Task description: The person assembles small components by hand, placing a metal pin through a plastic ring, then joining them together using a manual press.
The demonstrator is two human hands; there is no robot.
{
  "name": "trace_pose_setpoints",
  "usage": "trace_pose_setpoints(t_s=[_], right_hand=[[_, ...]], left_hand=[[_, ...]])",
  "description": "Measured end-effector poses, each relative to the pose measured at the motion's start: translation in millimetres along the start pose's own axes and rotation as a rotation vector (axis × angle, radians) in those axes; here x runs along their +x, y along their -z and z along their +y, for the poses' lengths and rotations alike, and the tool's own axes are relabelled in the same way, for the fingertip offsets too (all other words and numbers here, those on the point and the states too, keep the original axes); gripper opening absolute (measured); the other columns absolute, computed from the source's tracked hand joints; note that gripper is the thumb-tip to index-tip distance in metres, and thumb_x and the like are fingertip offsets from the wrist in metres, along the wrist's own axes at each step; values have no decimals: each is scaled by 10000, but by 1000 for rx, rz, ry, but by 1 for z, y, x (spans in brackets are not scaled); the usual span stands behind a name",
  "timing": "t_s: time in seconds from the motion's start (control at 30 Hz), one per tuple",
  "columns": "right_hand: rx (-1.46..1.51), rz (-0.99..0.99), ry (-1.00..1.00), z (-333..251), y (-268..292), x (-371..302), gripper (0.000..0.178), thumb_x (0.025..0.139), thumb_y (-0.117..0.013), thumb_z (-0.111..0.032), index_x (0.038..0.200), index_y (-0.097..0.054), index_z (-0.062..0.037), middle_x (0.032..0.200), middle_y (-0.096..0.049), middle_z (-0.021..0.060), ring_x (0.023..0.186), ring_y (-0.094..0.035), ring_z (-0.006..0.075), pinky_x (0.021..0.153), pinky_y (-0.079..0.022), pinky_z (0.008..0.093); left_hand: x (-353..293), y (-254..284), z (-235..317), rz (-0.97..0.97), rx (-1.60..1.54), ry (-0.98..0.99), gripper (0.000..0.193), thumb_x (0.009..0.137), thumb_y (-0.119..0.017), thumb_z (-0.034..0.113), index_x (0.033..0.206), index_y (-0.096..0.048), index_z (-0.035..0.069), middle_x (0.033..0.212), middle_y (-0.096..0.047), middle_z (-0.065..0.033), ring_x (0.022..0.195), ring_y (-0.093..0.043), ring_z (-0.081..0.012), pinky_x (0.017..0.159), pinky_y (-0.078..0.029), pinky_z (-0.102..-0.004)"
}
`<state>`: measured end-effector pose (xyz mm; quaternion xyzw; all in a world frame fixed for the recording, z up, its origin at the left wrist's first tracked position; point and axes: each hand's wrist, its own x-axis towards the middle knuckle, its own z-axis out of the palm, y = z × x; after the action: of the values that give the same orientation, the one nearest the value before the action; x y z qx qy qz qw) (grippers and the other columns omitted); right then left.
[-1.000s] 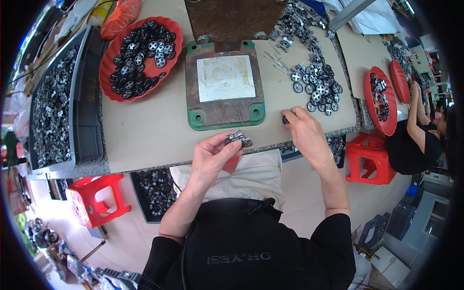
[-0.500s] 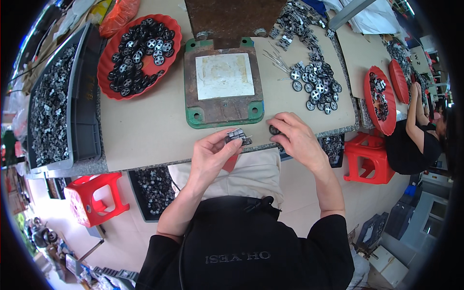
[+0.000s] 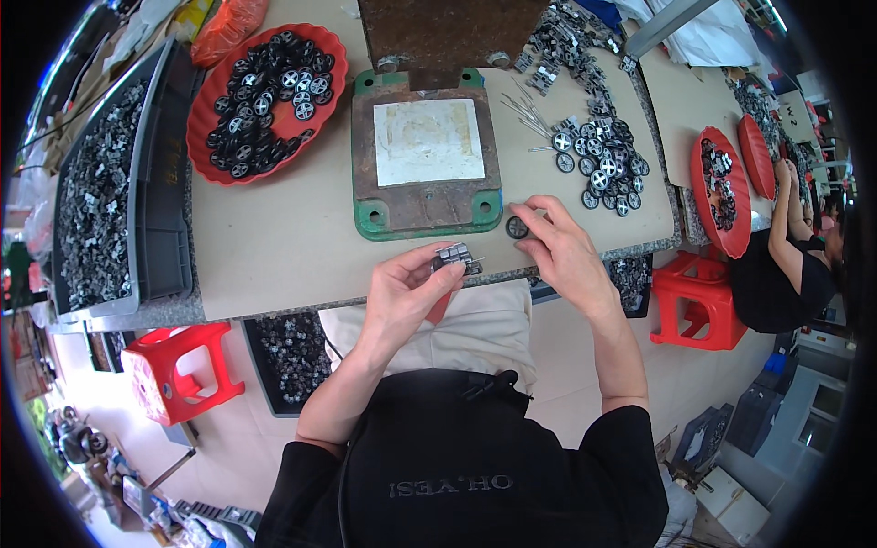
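Observation:
My left hand (image 3: 406,285) is closed round a small grey-and-black plastic toy chassis (image 3: 454,259), held over the table's front edge. A thin metal axle pin pokes out of the chassis toward the right. My right hand (image 3: 562,245) pinches a small black toy wheel (image 3: 517,226) between thumb and fingers just above the tabletop. A short gap separates the wheel from the chassis. Beyond my hands stands a green and brown metal press base (image 3: 425,203) with a pale plate on top. Loose wheels (image 3: 598,169) with silver spokes lie in a heap to the right, beside thin metal pins (image 3: 528,111).
A red scalloped tray (image 3: 212,169) of wheels sits at the left, next to a grey crate (image 3: 169,247) of small parts. More grey parts (image 3: 571,46) are heaped at the far right. Red stools (image 3: 696,297) flank the table. A co-worker (image 3: 786,265) sits at far right.
My right hand has shifted slightly, its fingers turning the wheel so that its face shows more. My left hand keeps the chassis in nearly the same place.

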<state>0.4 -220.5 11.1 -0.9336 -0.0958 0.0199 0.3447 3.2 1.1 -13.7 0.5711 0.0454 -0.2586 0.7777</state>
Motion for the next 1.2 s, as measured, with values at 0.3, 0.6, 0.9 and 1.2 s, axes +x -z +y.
trace_pose_setpoints(t_s=[0.3,0.6,0.9,1.2], right_hand=[[159,36,-43,-8,-5,0,361,773,-588,42,1123,-528,-20,954,-535,101,843,-569,232,736,-473,316],[1011,-48,-82,-18,-44,-23,334,922,-507,-66,1251,-483,-13,1163,-558,69,1062,-528,147,929,-408,292],[1173,-74,-118,-17,-46,-19,354,931,-521,-109,1262,-459,-1,1184,-538,98,1119,-504,166,955,-412,313],[561,19,-6,-25,-35,-15,321,867,-612,-84,1177,-562,-20,989,-595,73,872,-546,109,752,-466,241]], left_hand=[[-3,-1,4,4,27,-1,293,857,-625,26,1127,-575,-77,952,-657,-100,825,-630,-117,756,-532,-232],[-7,-5,6,8,74,-82,274,852,-650,80,1100,-613,-30,762,-617,-17,500,-452,-13,411,-340,-182],[-8,-4,7,24,87,-87,246,853,-644,79,1092,-644,18,871,-614,-19,544,-492,-13,414,-357,-184],[-5,-3,-5,114,299,-311,280,819,-666,69,1088,-638,-1,900,-641,-78,705,-617,-97,575,-500,-211]])
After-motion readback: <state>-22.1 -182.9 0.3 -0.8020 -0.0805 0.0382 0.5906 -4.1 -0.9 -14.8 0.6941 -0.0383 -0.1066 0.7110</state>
